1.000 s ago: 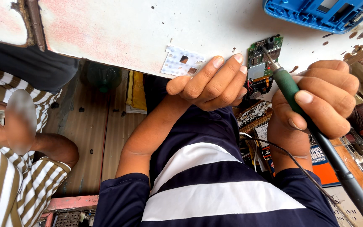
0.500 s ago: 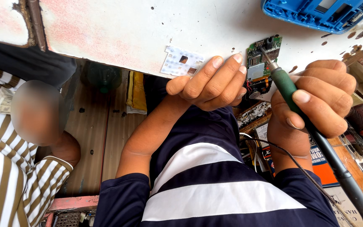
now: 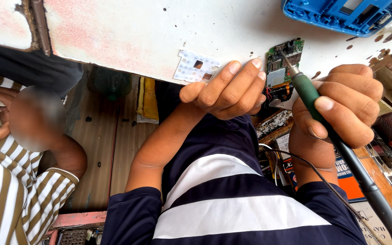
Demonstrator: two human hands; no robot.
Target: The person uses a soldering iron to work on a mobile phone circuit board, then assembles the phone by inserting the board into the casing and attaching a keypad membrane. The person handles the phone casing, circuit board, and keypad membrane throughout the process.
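R hand [image 3: 341, 109]: grip closed on soldering iron [image 3: 311, 97], green handle, fingers wrapped round it, thumb along the shaft. Iron runs diagonally; metal tip sits on the green circuit board [image 3: 283, 68], upper part of board. Black cord end of iron exits toward lower right of view.

L hand [image 3: 230, 90]: fingers curled w/ tips extended, no item enclosed; grip state loose, half-closed on nothing visible. Fingertips rest at left edge of circuit board, touching or just beside it; exact contact can't be told. Red wires show betw. L hand and board.

Circuit board lies on white bench [image 3: 137, 31], near its front edge. Bench surface stained pinkish at left, dark specks at right. White keypad sheet [image 3: 196, 67] w/ cut-outs lies on bench just left of L hand. Blue plastic phone frame [image 3: 341, 13] lies at far edge, well apart from board.

Wearer's torso: navy shirt w/ white stripes. Second person [image 3: 19, 181] at left, brown/white striped shirt, hands together near left edge of view.
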